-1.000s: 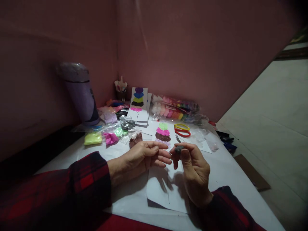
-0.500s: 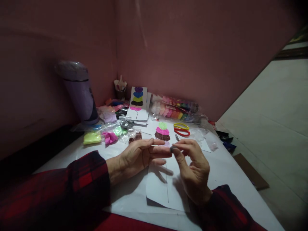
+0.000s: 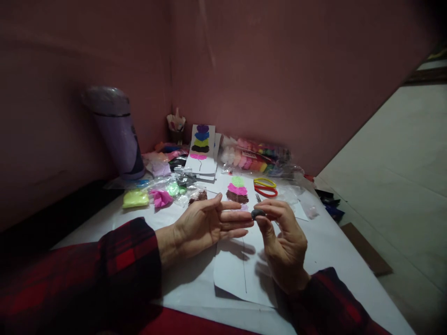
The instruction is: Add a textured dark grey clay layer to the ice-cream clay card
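My right hand (image 3: 284, 244) pinches a small dark grey lump of modelling clay (image 3: 257, 213) between thumb and fingers. Palm up, my left hand (image 3: 204, 225) lies open with its fingers stretched out, their tips at the lump's left side. Under both hands is a white sheet of paper (image 3: 230, 274) with a thin drawn line running down it. Bands of green, pink, brown and lilac clay (image 3: 237, 191) are stacked on its upper part. The lilac band is partly hidden by my left fingers.
Yellow-and-red-handled scissors (image 3: 266, 187) and a fork (image 3: 258, 198) lie beyond my right hand. Yellow clay (image 3: 136, 198), pink clay (image 3: 161, 198) and plastic bags lie at left. Farther back are a purple tumbler (image 3: 117, 139), a finished-looking clay card (image 3: 200, 151) and packs of coloured clay (image 3: 247, 156).
The grey lump has turned between my right fingers and now shows more of its rounded side. My left fingers lie flatter and closer together. The view has shifted slightly.
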A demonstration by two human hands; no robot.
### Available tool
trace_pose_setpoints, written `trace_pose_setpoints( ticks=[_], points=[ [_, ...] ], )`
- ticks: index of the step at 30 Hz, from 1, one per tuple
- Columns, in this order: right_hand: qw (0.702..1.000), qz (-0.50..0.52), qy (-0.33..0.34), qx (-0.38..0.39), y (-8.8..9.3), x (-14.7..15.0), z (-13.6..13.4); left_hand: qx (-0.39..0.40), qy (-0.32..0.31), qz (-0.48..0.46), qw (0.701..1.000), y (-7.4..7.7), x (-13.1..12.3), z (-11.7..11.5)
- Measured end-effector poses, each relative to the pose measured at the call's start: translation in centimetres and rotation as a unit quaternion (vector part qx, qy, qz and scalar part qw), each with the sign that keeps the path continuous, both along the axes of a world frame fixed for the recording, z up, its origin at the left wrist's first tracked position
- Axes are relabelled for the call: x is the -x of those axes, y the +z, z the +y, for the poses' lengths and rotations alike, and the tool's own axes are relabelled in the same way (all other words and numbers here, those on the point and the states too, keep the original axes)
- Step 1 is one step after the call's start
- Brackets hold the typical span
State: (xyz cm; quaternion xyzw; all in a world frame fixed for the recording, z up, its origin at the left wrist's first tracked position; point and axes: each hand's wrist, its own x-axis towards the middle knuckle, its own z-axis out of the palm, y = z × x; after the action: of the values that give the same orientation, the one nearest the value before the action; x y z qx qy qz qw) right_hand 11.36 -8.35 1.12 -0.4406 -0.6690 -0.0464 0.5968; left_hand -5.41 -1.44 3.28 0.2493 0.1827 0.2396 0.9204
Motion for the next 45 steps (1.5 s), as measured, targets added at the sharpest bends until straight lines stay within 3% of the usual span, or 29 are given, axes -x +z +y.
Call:
trace_pose_setpoints(
  ticks=[6,10,14,18,24,29,36,41,45],
  points=[
    [0.998,-0.062,-0.002,0.027,-0.3,-0.1,0.2,-0.005,-0.024,-0.003,1.0,-0.1,-0.1,0.0],
    [0.999,-0.045,0.001,0.0,-0.1,0.1,0.2,-0.061,-0.035,-0.011,0.997,-0.6,-0.2,-0.2],
    [0.997,-0.07,0.009,0.034,0.1,0.3,0.2,-0.131,-0.051,-0.025,0.99,-0.7,-0.3,-0.4],
    [1.0,0.007,-0.017,0.017,0.2,0.3,0.0,-0.113,-0.041,-0.002,0.993,-0.1,-0.2,-0.6],
    [0.996,-0.087,0.006,0.031,0.3,0.4,0.1,-0.091,-0.054,-0.022,0.994,0.1,-0.1,-0.5],
    [0.997,-0.07,0.003,-0.011,0.3,0.4,-0.3,-0.001,-0.055,-0.052,0.997,0.4,0.0,-0.5],
    [0.997,-0.072,0.014,-0.033,0.3,0.4,-0.6,0.029,-0.071,-0.089,0.993,0.2,0.0,-0.4],
    [0.984,-0.174,0.05,0.004,0.5,0.5,-0.3,0.03,-0.06,-0.095,0.993,-0.2,0.0,-0.2],
    [0.995,-0.097,0.007,-0.027,0.6,0.3,-0.4,0.034,-0.055,-0.091,0.994,0.1,0.0,-0.2]
  ],
)
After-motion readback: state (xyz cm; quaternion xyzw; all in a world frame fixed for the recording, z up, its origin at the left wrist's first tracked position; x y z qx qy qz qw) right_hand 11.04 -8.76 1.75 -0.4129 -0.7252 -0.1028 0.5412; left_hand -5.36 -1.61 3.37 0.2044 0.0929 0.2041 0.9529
